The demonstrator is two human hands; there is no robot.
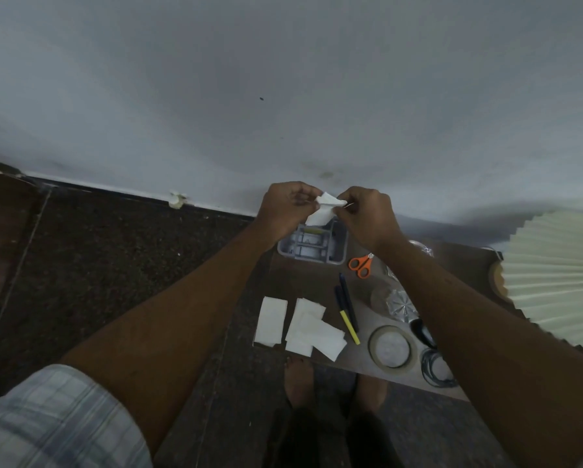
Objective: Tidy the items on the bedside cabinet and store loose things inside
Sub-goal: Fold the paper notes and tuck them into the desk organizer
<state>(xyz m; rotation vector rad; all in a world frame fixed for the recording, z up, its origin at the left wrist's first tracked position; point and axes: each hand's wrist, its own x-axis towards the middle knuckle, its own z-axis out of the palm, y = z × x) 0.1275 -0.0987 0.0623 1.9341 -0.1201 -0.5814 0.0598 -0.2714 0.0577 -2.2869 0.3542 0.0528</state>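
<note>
My left hand (285, 206) and my right hand (367, 214) are raised in front of the wall, both pinching one crumpled white tissue (322, 211) between them. Below them a grey organiser tray (339, 249) sits at the back of the brown bedside cabinet (303, 278). On the cabinet top lie a folded tissue (271, 320), a loose pile of tissues (315, 329), two pens (347, 310), orange-handled scissors (361, 265), a tape roll (391, 347), a crumpled clear wrapper (400, 304) and a coiled cable (437, 368).
A pleated cream lampshade (557, 275) overhangs the cabinet's right side. The grey wall stands directly behind. Dark speckled floor spreads to the left, and my bare feet (298, 383) stand at the cabinet's front edge.
</note>
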